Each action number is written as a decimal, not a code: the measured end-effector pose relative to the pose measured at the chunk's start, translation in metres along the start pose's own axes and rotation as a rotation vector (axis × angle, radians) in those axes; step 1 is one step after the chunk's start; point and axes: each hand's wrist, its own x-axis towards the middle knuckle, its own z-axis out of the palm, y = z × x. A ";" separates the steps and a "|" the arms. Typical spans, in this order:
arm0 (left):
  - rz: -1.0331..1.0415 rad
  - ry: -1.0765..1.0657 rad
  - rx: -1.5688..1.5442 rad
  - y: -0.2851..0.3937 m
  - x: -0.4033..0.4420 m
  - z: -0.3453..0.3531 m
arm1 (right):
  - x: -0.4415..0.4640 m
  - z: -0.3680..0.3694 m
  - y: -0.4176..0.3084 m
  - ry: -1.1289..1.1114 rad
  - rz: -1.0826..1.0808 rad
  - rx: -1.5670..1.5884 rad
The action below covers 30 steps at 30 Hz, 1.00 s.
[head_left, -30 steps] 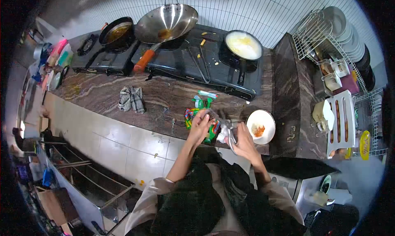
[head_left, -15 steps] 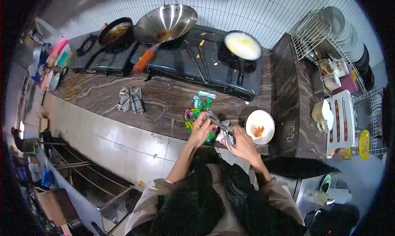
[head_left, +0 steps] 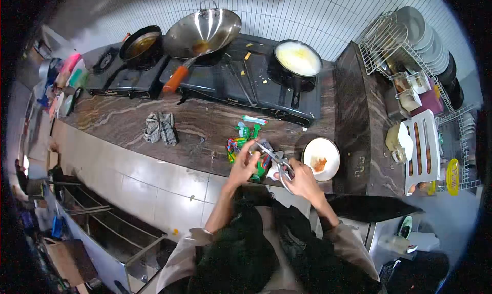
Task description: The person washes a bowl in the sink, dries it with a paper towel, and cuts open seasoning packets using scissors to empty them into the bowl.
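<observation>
Silver scissors [head_left: 279,163] are in my right hand [head_left: 303,180], fingers wrapped round the handles, blades pointing up and left. My left hand [head_left: 243,167] is just left of the blade tips, thumb and index finger apart, with nothing visible between them. Whether a fingertip touches the blade is unclear. Beneath and beyond both hands lie green, red and yellow wrappers [head_left: 236,144], partly hidden by my left hand. Right of my right hand stands a white bowl [head_left: 328,146] with a little orange-brown food in it.
A checked cloth [head_left: 161,128] lies on the marble counter [head_left: 113,117]. Behind is a black stove [head_left: 215,84] bearing tongs [head_left: 241,79], a wok [head_left: 225,30] and a pot [head_left: 295,78] of pale liquid. At right are a white slotted holder [head_left: 410,166] and a dish rack [head_left: 379,43].
My left hand's thumb and index finger have parted from around the scissor tips. The scissors have turned slightly, showing more of the blades. The whole view has shifted a little.
</observation>
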 end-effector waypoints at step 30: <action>0.038 0.200 -0.233 -0.023 0.002 0.006 | 0.019 0.014 -0.011 -0.142 -0.007 0.021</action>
